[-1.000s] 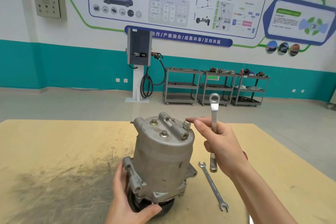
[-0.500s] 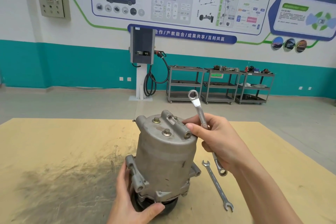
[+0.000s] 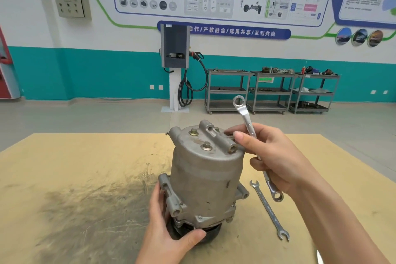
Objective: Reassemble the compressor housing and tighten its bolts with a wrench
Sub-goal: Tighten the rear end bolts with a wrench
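The grey compressor housing [image 3: 205,173] stands upright on the tan table [image 3: 85,178], pulley end down. Two brass-coloured bolts [image 3: 206,146] show on its top cover. My left hand [image 3: 167,233] grips the base and black pulley from the near left. My right hand [image 3: 276,161] holds a ring wrench [image 3: 246,120] by its shank, ring end tilted up and left above the cover. The fingertips of that hand touch the cover's right edge, hiding whatever lies under them.
A second wrench, open-ended, [image 3: 269,210] lies flat on the table right of the housing. A dark greasy smear [image 3: 90,203] marks the table at left. Beyond the table stand a charging post [image 3: 174,66] and several grey shelf carts [image 3: 270,92].
My right hand has moved down and left to the cover's right edge. The wrench has tilted from upright to leaning left. My left hand stays on the base.
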`<action>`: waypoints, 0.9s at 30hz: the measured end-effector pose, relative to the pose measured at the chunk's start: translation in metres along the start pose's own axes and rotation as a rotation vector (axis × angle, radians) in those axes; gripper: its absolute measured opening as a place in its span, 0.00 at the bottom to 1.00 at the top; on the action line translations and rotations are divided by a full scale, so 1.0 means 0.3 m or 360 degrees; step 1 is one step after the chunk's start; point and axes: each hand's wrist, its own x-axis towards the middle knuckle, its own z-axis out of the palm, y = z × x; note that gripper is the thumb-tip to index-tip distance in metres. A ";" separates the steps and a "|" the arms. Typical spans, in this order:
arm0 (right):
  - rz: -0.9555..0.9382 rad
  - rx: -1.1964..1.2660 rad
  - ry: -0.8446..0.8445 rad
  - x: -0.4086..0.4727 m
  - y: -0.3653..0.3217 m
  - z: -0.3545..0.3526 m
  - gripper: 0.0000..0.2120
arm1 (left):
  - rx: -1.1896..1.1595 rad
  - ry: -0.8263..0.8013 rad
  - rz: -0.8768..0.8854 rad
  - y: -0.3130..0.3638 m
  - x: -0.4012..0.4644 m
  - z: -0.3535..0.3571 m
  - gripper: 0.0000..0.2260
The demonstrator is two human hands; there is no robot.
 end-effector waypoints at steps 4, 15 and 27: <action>0.0032 -0.0012 -0.0005 0.003 0.002 0.001 0.03 | 0.0022 -0.0009 -0.0015 0.004 -0.001 0.000 0.58; 0.0030 -0.0002 -0.0020 0.000 -0.002 0.009 0.07 | 0.0052 -0.0002 0.0008 0.000 -0.003 -0.002 0.55; 0.0057 0.0039 -0.0033 -0.003 -0.002 0.012 0.04 | -0.0155 -0.0082 0.0017 -0.027 0.008 -0.007 0.60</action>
